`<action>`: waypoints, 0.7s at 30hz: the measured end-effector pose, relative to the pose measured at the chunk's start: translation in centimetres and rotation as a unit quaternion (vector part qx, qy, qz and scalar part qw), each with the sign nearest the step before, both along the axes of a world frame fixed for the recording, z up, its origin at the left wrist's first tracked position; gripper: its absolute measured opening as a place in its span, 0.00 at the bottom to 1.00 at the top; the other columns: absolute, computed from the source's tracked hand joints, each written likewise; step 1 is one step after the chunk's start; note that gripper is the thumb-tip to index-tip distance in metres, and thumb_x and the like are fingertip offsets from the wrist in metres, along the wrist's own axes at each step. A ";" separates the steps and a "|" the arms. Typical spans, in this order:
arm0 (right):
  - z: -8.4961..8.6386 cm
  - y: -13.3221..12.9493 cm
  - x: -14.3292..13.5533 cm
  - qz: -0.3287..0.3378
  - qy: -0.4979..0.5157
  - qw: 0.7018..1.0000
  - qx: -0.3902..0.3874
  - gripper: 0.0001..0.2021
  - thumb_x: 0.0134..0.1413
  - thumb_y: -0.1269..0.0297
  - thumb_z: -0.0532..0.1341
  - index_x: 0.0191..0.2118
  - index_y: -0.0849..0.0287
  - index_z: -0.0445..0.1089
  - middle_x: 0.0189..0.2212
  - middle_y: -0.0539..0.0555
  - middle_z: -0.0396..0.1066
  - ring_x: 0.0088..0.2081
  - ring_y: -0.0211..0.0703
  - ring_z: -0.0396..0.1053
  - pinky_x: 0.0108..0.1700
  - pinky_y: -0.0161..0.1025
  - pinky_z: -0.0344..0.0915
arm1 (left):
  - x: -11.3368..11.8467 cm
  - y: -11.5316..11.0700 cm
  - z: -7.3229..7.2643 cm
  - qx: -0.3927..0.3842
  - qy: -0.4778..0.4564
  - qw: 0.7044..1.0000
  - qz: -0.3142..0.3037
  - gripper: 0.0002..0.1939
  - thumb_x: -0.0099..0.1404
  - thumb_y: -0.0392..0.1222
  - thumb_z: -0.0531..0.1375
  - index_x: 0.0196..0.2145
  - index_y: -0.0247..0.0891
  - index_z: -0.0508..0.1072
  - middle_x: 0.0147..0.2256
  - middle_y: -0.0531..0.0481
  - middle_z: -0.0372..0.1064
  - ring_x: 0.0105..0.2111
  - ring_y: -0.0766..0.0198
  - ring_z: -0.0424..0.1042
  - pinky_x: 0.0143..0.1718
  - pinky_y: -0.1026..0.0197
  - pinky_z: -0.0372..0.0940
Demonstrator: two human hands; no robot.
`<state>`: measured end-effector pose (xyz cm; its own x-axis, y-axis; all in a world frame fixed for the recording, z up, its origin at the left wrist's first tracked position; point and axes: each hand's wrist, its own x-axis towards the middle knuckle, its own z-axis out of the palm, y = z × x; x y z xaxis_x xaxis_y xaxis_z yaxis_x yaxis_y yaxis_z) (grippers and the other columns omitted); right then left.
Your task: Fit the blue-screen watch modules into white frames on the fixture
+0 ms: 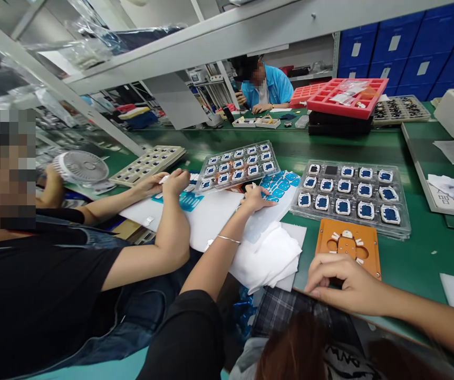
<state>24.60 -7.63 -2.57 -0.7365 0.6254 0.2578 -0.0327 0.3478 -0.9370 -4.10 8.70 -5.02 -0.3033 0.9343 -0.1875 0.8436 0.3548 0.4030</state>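
Note:
My left hand [255,198], with a thin bracelet on the wrist, has its fingers bent at the near edge of a sheet of blue stickers [280,184], pinching there; the fingertips are small and partly hidden. My right hand [343,282] rests at the near side of an orange fixture [371,240], fingers curled in toward the thumb, nothing visible in them. White pieces lie in the fixture's recess. Behind it is a clear tray [403,221] of white-rimmed blue parts. A second such tray [230,153] lies beyond my left hand, and a crumpled white cloth [268,256] nearer me.
At the left, a person in black [45,285] works with both hands over another blue sheet [189,201]. A beige tray [147,163] and a fan [81,168] are beyond. Red trays [345,97] and a person in blue [276,82] are at the back. A shelf beam [211,45] crosses above.

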 end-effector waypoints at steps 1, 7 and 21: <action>0.0 0.0 0.0 0.001 -0.001 1.000 0.003 0.06 0.58 0.70 0.62 0.36 0.60 0.78 0.33 0.54 0.71 0.30 0.35 0.67 0.33 0.31 0.65 | 0.0 -0.1 0.0 0.004 -0.003 1.000 -0.001 0.31 0.47 0.59 0.73 0.44 0.43 0.72 0.61 0.42 0.47 0.60 0.44 0.58 0.61 0.42 0.55; 0.2 0.1 0.1 0.003 -0.004 1.000 0.009 0.06 0.59 0.68 0.62 0.36 0.60 0.77 0.33 0.55 0.71 0.30 0.36 0.68 0.33 0.32 0.66 | 0.3 -1.2 -0.2 0.050 -0.020 0.998 -0.011 0.24 0.50 0.53 0.72 0.40 0.42 0.70 0.56 0.43 0.52 0.57 0.48 0.61 0.57 0.44 0.57; 2.0 0.8 1.1 -0.047 0.043 0.996 0.059 0.08 0.63 0.62 0.62 0.41 0.60 0.74 0.34 0.55 0.71 0.32 0.38 0.68 0.34 0.35 0.66 | 4.3 -6.4 3.4 0.262 -0.108 0.933 -0.221 0.09 0.58 0.28 0.58 0.26 0.39 0.62 0.37 0.47 0.66 0.49 0.56 0.64 0.53 0.54 0.61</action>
<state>25.74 -6.81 -0.56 -0.6480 0.6521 0.3936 -0.0728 0.4613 -0.8842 0.18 2.30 -1.66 0.1263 0.9399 0.3172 0.7398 -0.3023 0.6011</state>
